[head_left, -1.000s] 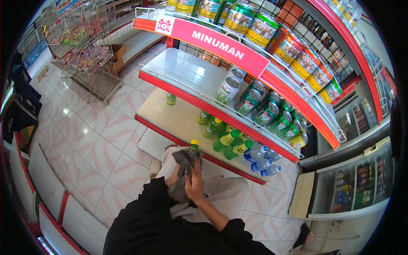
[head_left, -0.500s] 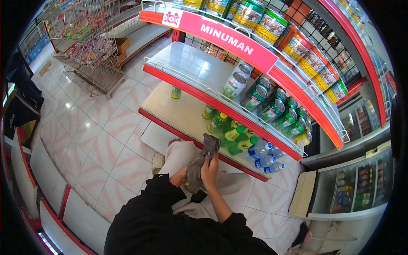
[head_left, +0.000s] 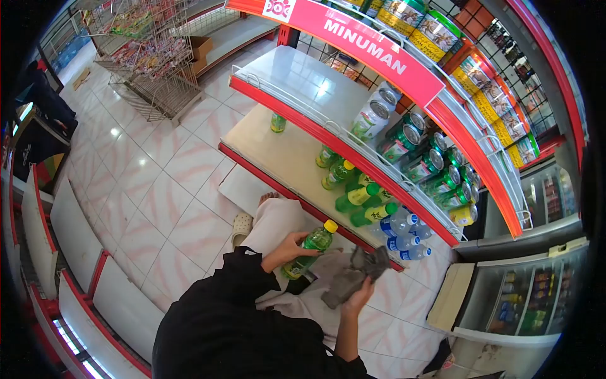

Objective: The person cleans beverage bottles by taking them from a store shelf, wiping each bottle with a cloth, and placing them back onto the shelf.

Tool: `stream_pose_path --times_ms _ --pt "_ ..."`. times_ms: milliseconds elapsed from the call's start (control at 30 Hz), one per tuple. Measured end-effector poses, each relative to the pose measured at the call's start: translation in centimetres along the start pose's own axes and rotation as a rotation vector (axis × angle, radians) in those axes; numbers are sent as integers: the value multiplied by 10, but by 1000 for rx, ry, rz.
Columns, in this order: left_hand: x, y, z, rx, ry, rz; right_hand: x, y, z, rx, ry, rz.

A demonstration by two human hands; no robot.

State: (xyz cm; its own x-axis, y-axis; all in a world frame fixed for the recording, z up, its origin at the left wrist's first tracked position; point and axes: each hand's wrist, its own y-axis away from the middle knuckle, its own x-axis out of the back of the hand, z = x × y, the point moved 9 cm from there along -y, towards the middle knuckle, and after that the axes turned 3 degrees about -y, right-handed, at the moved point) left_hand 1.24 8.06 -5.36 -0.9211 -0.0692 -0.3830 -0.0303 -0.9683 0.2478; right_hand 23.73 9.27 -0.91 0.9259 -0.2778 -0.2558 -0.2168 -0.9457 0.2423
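Both hands occupied. Left hand [head_left: 284,252] wrapped round yellow-capped green bottle [head_left: 317,239], bottle tilted, over the lap [head_left: 278,222], in front of the lower shelf [head_left: 262,140]. Right hand [head_left: 358,297] gripping bunched grey cloth [head_left: 348,282], apart from bottle. Pale clog [head_left: 242,227] on floor, left of the knee. Lower shelf: green bottles [head_left: 358,196], some lying, beside blue-labelled clear bottles [head_left: 399,225]. Shelf above: cans [head_left: 424,165], under pink MINUMAN sign [head_left: 365,46]. Farther off, left: wire rack [head_left: 151,60] with packets.

Left grip [head_left: 284,252] holds a bottle [head_left: 317,241], right grip [head_left: 357,297] a cloth [head_left: 348,281]
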Motion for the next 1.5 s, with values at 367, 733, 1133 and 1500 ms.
stream_pose_path --times_ms 367,733,1133,1500 --pt "50 10 118 -365 -149 235 90 -31 14 -13 38 232" --pt "184 -57 155 -469 -756 694 62 -40 17 -38 85 188" --pt "248 -104 150 -595 -597 1044 49 -64 5 19 235 262" --pt "254 -117 124 -509 -787 680 50 -61 16 9 320 282"
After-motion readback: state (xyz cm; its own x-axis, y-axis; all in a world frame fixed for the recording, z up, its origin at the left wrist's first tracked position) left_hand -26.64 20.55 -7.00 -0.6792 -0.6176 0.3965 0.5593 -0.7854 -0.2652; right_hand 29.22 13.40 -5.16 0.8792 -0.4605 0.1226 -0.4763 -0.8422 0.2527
